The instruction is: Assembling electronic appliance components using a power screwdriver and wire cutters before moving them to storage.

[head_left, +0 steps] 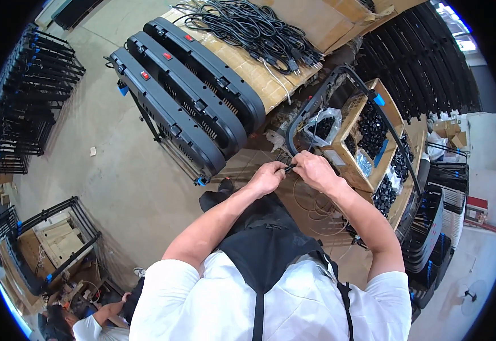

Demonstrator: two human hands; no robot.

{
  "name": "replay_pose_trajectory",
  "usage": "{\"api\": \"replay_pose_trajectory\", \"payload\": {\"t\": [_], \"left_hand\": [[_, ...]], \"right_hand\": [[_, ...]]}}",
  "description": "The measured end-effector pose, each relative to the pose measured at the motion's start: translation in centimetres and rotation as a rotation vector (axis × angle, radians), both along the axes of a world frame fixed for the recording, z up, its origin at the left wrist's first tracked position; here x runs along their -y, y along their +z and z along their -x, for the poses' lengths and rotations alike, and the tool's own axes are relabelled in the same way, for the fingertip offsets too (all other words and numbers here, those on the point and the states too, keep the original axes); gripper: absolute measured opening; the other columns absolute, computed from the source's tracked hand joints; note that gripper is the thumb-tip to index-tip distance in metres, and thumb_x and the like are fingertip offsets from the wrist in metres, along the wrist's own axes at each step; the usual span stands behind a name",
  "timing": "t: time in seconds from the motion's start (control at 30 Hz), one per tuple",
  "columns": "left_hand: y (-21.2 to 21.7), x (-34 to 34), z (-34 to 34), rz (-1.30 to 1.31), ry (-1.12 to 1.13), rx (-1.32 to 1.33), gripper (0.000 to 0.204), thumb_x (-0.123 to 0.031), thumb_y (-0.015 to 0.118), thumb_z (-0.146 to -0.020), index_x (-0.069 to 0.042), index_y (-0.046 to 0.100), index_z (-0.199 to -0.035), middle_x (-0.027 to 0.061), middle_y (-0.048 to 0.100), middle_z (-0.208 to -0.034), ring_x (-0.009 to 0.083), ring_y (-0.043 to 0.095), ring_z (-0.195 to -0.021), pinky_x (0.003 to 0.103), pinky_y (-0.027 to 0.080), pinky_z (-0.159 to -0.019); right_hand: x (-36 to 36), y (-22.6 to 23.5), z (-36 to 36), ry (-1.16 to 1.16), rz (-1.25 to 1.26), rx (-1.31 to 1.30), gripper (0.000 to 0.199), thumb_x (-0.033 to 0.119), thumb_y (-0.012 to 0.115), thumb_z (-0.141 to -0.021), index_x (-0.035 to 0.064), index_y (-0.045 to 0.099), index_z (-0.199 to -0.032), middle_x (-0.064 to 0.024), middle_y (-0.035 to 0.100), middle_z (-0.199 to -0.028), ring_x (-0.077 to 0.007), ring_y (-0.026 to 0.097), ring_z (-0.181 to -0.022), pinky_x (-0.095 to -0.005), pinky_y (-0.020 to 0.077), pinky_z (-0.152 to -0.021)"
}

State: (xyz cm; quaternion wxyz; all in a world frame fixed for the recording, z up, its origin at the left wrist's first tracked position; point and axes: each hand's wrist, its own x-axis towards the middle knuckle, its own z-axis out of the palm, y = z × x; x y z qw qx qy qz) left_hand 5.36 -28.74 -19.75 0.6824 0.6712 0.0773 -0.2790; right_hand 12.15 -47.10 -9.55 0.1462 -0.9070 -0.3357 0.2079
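Note:
In front of my body, both hands meet over a small dark piece (289, 168), perhaps a cable end; fingers cover most of it. My left hand (267, 178) pinches it from the left. From the right, the fingers of my right hand (316, 170) close on its other end. A thin black strand (314, 138) rises from beside the right fingers toward a clear plastic bag (323, 126) of small black parts. Close by, a black tubular frame (297, 122) with a blue wrap curves around the parts boxes.
Three long black housings (171, 105) with red switches stand ahead on the left. Behind them, black power cords (253, 34) are heaped on cardboard (270, 94). A wooden box (348, 162) of small black parts is at right. Thin wires (316, 210) trail below. Another person (91, 327) works at lower left.

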Motion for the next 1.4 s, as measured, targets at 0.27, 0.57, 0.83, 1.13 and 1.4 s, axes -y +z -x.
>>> {"api": "replay_pose_trajectory", "payload": {"t": [0.27, 0.57, 0.83, 1.13, 1.4], "left_hand": [[0.9, -0.5, -1.2, -0.02, -0.04, -0.076, 0.026, -0.014, 0.059, -0.101, 0.002, 0.072, -0.117, 0.0115, 0.074, -0.098, 0.0211, 0.066, -0.092, 0.037, 0.052, -0.085], [1.5, -0.5, -1.3, -0.08, -0.056, -0.108, 0.021, -0.014, 0.06, -0.1, 0.003, 0.072, -0.103, 0.0115, 0.073, -0.093, 0.0199, 0.065, -0.088, 0.037, 0.051, -0.08], [0.6, 0.2, -1.5, 0.02, 0.025, -0.222, 0.02, -0.018, 0.065, -0.098, 0.0, 0.074, -0.103, 0.0044, 0.071, -0.088, 0.0155, 0.06, -0.083, 0.032, 0.049, -0.077], [-0.7, 0.4, -1.0, -0.09, -0.075, -0.204, 0.032, -0.026, 0.067, -0.096, 0.002, 0.075, -0.111, 0.0113, 0.074, -0.093, 0.0182, 0.065, -0.086, 0.035, 0.052, -0.08], [-0.7, -0.4, -0.8, -0.122, -0.096, -0.133, 0.032, -0.022, 0.065, -0.1, 0.003, 0.072, -0.118, 0.0022, 0.069, -0.09, 0.0112, 0.06, -0.082, 0.028, 0.05, -0.074]], "right_hand": [[0.4, -1.2, -0.5, 0.148, -0.287, 0.047, 0.017, 0.005, 0.071, -0.088, 0.0013, 0.069, -0.105, -0.0143, 0.063, -0.096, -0.037, 0.067, -0.094, -0.0452, 0.0563, -0.08], [0.1, -1.5, -1.1, 0.198, -0.199, 0.025, 0.012, 0.004, 0.068, -0.088, 0.0007, 0.069, -0.099, -0.0142, 0.061, -0.096, -0.0353, 0.066, -0.095, -0.0452, 0.0563, -0.082], [-0.3, -1.2, -0.5, 0.164, -0.042, 0.024, 0.006, 0.006, 0.061, -0.092, 0.0018, 0.063, -0.096, -0.0163, 0.062, -0.102, -0.0372, 0.067, -0.099, -0.0473, 0.0564, -0.085], [0.3, -3.3, 2.9, -0.06, -0.155, 0.047, 0.016, 0.007, 0.061, -0.093, 0.0012, 0.064, -0.108, -0.0167, 0.061, -0.101, -0.037, 0.066, -0.097, -0.047, 0.0564, -0.082], [3.7, -16.0, 8.0, -0.724, 0.11, 0.348, 0.07, 0.033, 0.074, -0.091, -0.001, 0.043, -0.143, -0.0257, 0.073, -0.1, -0.052, 0.07, -0.098, -0.0554, 0.0562, -0.089]]}}
